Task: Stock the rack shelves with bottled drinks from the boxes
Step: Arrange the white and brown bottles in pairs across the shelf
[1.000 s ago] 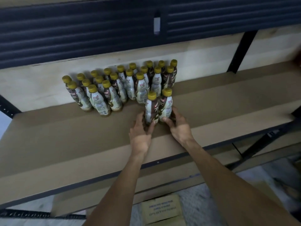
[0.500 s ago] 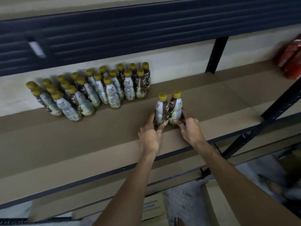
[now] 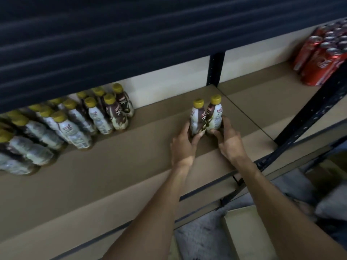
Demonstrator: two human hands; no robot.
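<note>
Upright bottles (image 3: 198, 120), caps up, gripped by left hand (image 3: 181, 147) and right hand (image 3: 230, 145)

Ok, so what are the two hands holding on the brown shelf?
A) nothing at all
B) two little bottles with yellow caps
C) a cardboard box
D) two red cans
B: the left hand and the right hand hold the two small brown-and-white plastic bottles with yellow caps, upright and side by side on the brown shelf board; the red metal cans stand apart at the far right.
</note>
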